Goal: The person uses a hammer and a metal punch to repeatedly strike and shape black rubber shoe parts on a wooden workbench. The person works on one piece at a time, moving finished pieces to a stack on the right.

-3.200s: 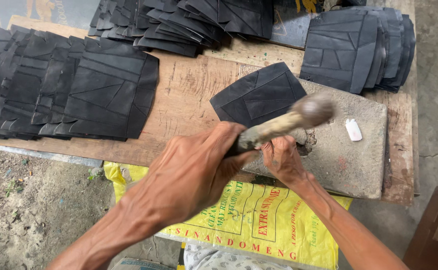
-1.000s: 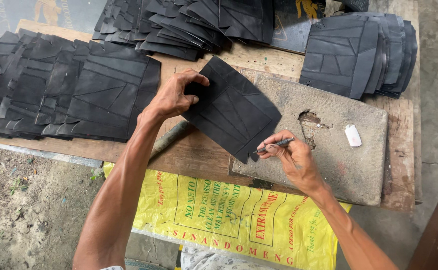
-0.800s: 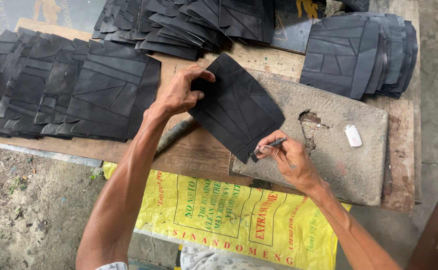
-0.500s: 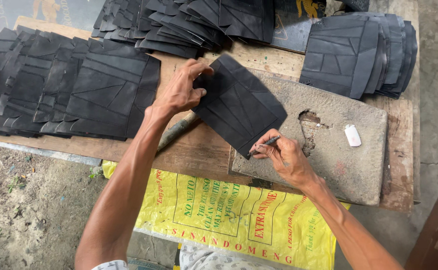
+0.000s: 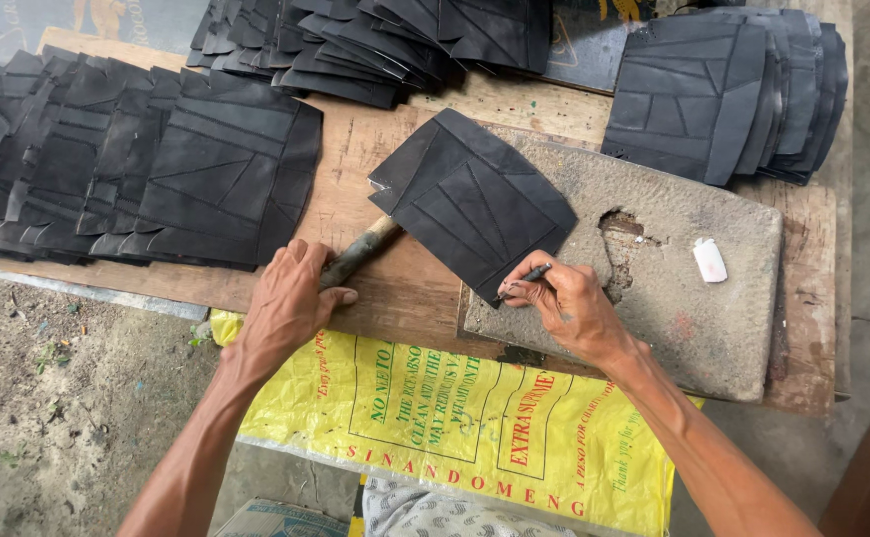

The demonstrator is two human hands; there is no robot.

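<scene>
- At the far left we see a fanned row of black rubber sheets point(image 5: 137, 169), overlapping one another along the wooden bench point(image 5: 375, 298), each scored with raised straight lines.
- Behind them, at the top of the view, a second stack of rubber pieces point(image 5: 375, 40) lies spread across the back of the bench.
- Our left hand point(image 5: 286, 303) rests at the near edge of the bench, fingers curled closed around the wooden handle point(image 5: 360, 254) of a tool. The handle runs up and to the right, and its far end disappears under the loose sheet, so we cannot tell what kind of head it has.
- Below the bench edge hangs a yellow printed sack point(image 5: 435, 418), just under both our wrists.
- In the middle lies the single rubber sheet point(image 5: 475, 199), turned at an angle, partly on the wood and partly on the grey stone slab point(image 5: 674, 298).
- Our right hand point(image 5: 564, 308) is closed in a pinch on a thin dark metal punch point(image 5: 524, 278), whose tip touches the near corner of that sheet where it lies on the slab.
- The slab has a chipped hollow point(image 5: 624, 229) just right of the sheet, and a small white block point(image 5: 709, 261) lies further right on it.
- At the far right another pile of rubber sheets point(image 5: 723, 89) sits at the back corner of the bench.
</scene>
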